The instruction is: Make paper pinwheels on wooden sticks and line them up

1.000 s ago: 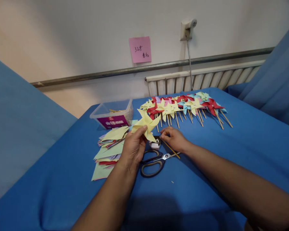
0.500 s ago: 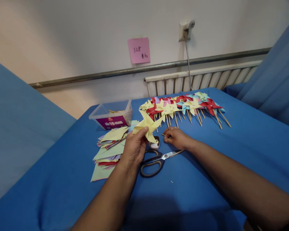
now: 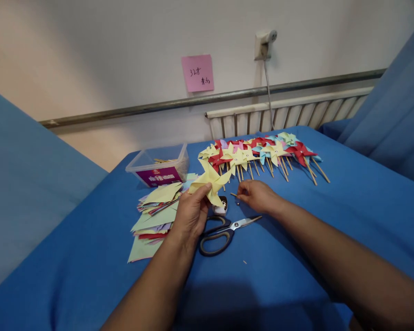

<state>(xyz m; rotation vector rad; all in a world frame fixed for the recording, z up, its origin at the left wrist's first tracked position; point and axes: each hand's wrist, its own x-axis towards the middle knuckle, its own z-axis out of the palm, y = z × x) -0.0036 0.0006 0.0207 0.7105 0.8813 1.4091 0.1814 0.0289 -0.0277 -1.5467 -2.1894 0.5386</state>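
My left hand (image 3: 191, 215) pinches a folded yellow paper pinwheel (image 3: 210, 181) and holds it up above the blue table (image 3: 331, 216). My right hand (image 3: 256, 195) is closed around a thin wooden stick (image 3: 233, 195); only the stick's tip shows past my fingers. Between the two hands sits a small shiny tin (image 3: 221, 205). Black-handled scissors (image 3: 222, 232) lie just in front of my hands.
A row of finished paper pinwheels on sticks (image 3: 262, 154) lies at the back. A stack of coloured paper squares (image 3: 155, 218) sits left of my left hand, with a clear plastic box (image 3: 160, 165) behind it. A radiator (image 3: 290, 112) and a wall run behind.
My right hand has lifted the stick off the table and drawn it into my fingers, moving slightly back and right. The left hand still holds the yellow pinwheel.
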